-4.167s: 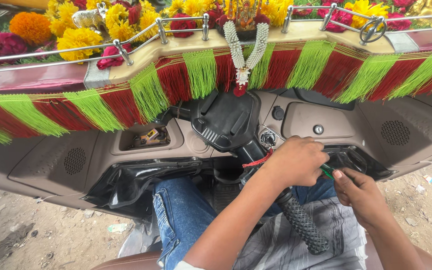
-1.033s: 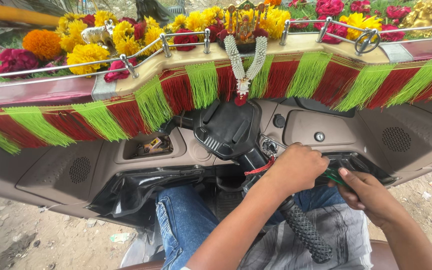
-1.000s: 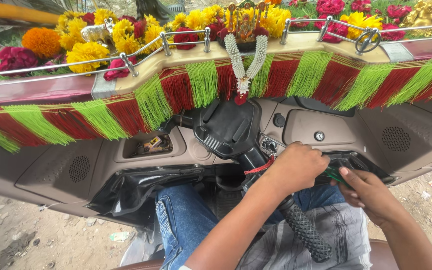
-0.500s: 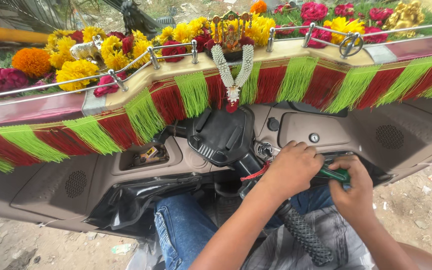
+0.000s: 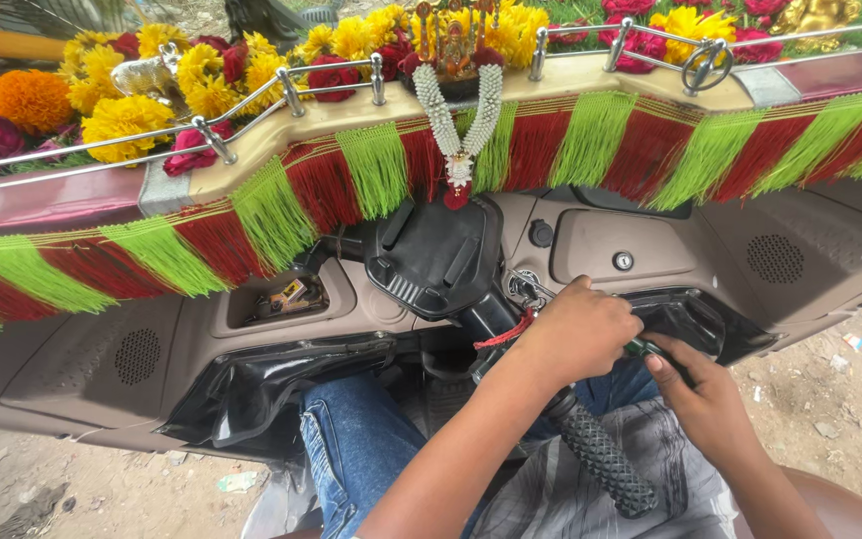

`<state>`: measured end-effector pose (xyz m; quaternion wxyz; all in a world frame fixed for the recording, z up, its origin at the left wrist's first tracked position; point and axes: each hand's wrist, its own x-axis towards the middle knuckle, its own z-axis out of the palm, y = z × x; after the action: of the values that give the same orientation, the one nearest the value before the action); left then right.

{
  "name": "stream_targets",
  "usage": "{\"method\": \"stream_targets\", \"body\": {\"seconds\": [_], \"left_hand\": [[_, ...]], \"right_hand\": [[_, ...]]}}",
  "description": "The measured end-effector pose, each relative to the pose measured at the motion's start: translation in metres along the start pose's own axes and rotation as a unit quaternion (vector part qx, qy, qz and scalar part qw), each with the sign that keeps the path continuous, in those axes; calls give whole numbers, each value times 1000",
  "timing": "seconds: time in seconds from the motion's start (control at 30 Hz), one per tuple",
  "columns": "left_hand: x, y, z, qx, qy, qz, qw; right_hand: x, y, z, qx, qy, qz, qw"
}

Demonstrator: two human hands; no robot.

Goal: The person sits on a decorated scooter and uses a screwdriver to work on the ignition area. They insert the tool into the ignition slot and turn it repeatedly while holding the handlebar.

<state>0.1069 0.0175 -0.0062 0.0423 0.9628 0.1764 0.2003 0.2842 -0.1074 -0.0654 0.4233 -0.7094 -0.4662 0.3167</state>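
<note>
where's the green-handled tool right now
In the head view it sits right of centre, low under the dashboard, its green handle showing between the left hand and the right hand, just above the black handlebar grip.

Green-handled tool (image 5: 643, 348) mostly hidden between both hands — cubby (image 5: 286, 297) contents too small to tell
</note>
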Motion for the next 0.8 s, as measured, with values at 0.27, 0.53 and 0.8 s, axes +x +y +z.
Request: {"method": "stream_targets", "body": {"seconds": [0.27,0.53,0.8], "left_hand": [[-1,1,-7,-37,9,-8,999],[-1,0,-3,-40,44,-17,998],[0,1,-8,-36,37,-23,998]], "right_hand": [[2,3,0,61,3,11,998],[2,-6,3,50,11,6,999],[3,-14,4,52,7,0,999]]}}
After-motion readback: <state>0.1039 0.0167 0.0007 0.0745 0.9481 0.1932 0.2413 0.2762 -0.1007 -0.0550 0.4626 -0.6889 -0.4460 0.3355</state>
